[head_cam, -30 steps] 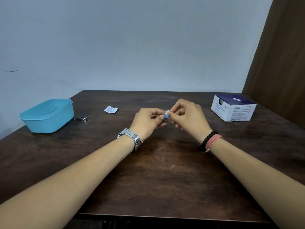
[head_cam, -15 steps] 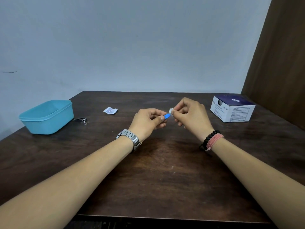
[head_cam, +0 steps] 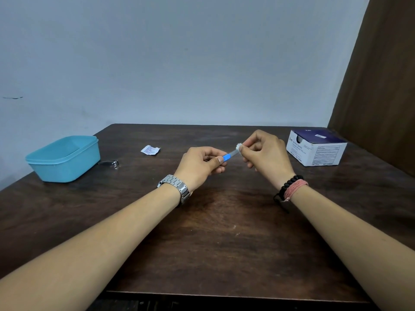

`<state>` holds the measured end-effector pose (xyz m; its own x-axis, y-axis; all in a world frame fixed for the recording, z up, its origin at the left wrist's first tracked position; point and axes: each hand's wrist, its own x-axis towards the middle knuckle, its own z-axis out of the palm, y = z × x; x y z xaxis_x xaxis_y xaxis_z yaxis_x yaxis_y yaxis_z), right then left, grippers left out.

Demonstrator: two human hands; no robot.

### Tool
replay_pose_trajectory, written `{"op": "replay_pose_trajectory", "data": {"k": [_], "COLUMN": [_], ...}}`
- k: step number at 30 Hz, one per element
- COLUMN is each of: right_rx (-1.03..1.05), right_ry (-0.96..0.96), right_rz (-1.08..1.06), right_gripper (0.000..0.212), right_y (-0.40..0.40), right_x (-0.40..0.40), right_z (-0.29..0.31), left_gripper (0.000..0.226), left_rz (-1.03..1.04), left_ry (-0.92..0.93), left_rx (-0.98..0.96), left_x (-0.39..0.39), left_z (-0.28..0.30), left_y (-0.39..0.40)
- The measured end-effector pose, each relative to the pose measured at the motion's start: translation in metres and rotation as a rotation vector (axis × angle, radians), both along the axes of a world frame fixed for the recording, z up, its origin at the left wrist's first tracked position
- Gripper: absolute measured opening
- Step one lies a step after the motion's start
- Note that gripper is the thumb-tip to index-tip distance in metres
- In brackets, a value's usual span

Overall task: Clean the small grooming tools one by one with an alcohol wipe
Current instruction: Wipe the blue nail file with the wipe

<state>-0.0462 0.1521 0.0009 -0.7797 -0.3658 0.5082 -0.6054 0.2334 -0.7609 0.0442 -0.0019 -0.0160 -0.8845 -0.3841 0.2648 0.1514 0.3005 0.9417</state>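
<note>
Grooming tool (head_cam: 229, 155), blue handle, probably a little file, sits pinched in my left hand (head_cam: 199, 167), pointing up and right. My right hand (head_cam: 265, 153) pinches the wipe (head_cam: 238, 146) at its far tip, above the table (head_cam: 224, 221)

Both forearms are bare, with no sleeves seen. A silver metal link watch (head_cam: 177, 187) is worn on the wrist just behind the left hand (head_cam: 199, 167). Behind the right hand (head_cam: 266, 157), two bands are worn side by side: a black beaded bracelet (head_cam: 289, 184) and a pink thread bracelet (head_cam: 295, 189).
</note>
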Motion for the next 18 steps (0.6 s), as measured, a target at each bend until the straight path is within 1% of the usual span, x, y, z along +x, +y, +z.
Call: {"op": "replay_pose_trajectory", "data": {"k": [10,13,15,18], "right_rx": [-0.054,-0.099,-0.124,-0.060], "right_ry": [-0.024,-0.039,-0.044,-0.031], "right_rz": [-0.032,-0.030,0.000,0.129], "right_gripper": [0.017,0.017,0.016,0.016], "right_y": [0.004,0.005,0.006,0.003], "right_x": [-0.007,-0.008,-0.005,0.006], "right_z": [0.000,0.002,0.004,0.006], "left_gripper": [0.011,0.013,0.014,0.014], "left_rz": [0.003,0.018,0.040,0.079], "left_ry": [-0.010,-0.003,0.002,0.009], "left_rx": [-0.048,-0.052,-0.052,-0.065], "left_x": [0.001,0.001,0.000,-0.002], "left_z": [0.003,0.003,0.002,0.002], "left_y": [0.000,0.000,-0.001,-0.004]}}
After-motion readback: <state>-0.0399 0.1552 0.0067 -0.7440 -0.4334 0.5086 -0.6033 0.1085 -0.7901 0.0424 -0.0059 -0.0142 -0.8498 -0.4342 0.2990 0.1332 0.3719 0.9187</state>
